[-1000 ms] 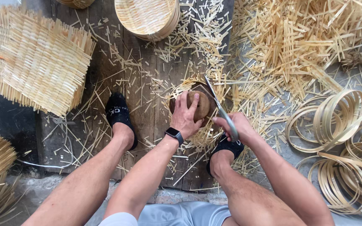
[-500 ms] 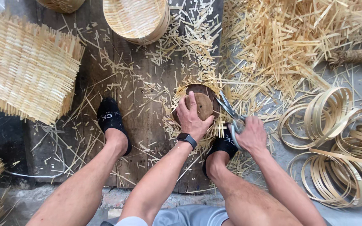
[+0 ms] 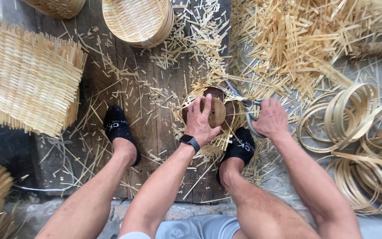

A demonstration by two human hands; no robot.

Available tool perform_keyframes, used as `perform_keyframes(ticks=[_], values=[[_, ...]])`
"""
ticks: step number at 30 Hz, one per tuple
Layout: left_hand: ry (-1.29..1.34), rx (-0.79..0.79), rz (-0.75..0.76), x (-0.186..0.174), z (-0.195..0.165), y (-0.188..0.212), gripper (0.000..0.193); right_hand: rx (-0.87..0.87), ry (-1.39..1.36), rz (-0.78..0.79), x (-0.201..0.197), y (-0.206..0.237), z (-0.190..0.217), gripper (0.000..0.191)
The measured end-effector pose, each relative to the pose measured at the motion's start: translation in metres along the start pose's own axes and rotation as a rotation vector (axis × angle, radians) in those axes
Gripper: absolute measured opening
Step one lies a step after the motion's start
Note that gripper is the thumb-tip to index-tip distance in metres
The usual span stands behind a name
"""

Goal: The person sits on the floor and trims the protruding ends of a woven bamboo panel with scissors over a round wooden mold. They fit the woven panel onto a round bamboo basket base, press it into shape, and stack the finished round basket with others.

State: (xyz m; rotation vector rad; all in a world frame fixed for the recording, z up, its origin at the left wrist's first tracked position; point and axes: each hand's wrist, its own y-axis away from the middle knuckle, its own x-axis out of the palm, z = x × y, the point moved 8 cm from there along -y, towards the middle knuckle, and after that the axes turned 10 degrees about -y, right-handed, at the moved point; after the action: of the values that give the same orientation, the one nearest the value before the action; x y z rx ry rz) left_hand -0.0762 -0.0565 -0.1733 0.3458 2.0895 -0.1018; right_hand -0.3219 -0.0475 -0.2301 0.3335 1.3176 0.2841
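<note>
Bamboo everywhere, and both hands are busy at a round wooden form (image 3: 217,113) on the plank floor (image 3: 111,79).

Left hand (image 3: 201,120) lies flat on top of the brown form, fingers spread, pressing it down, a dark watch (image 3: 190,142) on the wrist. Right hand (image 3: 269,118) is closed around the handles of metal shears (image 3: 244,102), whose blades point far-left and meet the woven bamboo rim just beside the form. That form sits near the middle of the scene, between two feet in black socks, the right foot (image 3: 239,148) just below it, the left foot (image 3: 118,130) well apart to the left. Cut slivers litter the planks. Far off stands a round woven basket (image 3: 138,20); a square woven mat (image 3: 27,77) lies left, coiled bamboo hoops (image 3: 354,119) right.
</note>
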Motion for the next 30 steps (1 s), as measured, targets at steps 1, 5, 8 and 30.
perform_keyframes(ticks=[1, 5, 8, 30], values=[[0.012, -0.01, -0.013, -0.001, 0.001, 0.001, 0.127, -0.02, -0.03, -0.054, -0.005, 0.003, -0.003, 0.066], [0.027, -0.06, -0.091, -0.002, -0.001, 0.004, 0.127, 0.024, -0.118, -0.093, -0.013, 0.041, -0.031, 0.067], [0.009, -0.088, -0.101, 0.002, -0.005, 0.003, 0.124, 0.043, -0.05, 0.001, 0.0, 0.061, -0.029, 0.064], [-0.009, -0.014, 0.088, -0.01, -0.016, -0.007, 0.119, -0.095, -0.015, -0.073, -0.003, 0.0, -0.006, 0.035]])
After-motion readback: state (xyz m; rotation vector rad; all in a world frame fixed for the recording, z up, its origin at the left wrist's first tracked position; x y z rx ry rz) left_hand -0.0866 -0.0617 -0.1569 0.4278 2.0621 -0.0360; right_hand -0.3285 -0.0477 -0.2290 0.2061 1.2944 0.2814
